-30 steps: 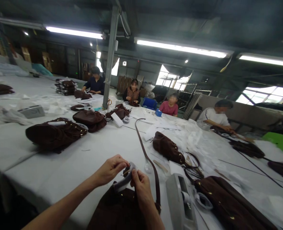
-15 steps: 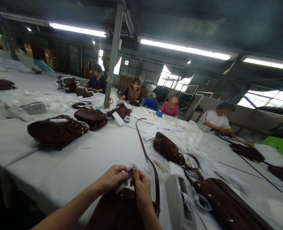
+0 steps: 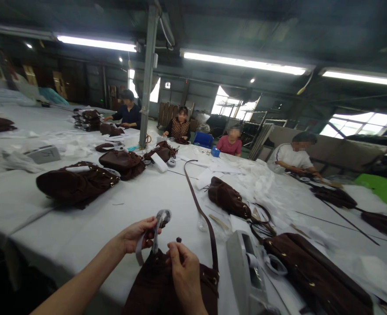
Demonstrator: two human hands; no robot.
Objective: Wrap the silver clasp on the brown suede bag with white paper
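Note:
A dark brown suede bag [image 3: 162,286] lies on the white table [image 3: 91,227] right in front of me. Its long brown strap [image 3: 198,205] runs away across the table. My left hand [image 3: 137,234] holds up a pale grey strip of wrapping [image 3: 158,223] above the bag's top edge. My right hand [image 3: 183,273] rests on the bag and pinches a small dark piece [image 3: 179,239] at its top.
A grey tape dispenser [image 3: 245,271] stands to my right, next to another brown bag [image 3: 314,280]. More brown bags [image 3: 75,186] and white paper lie about the table. Several other people [image 3: 231,142] sit along the far side near a steel post [image 3: 146,74].
My left hand has pulled the grey strip up and to the left, away from the bag. My right hand has dropped lower onto the bag's top.

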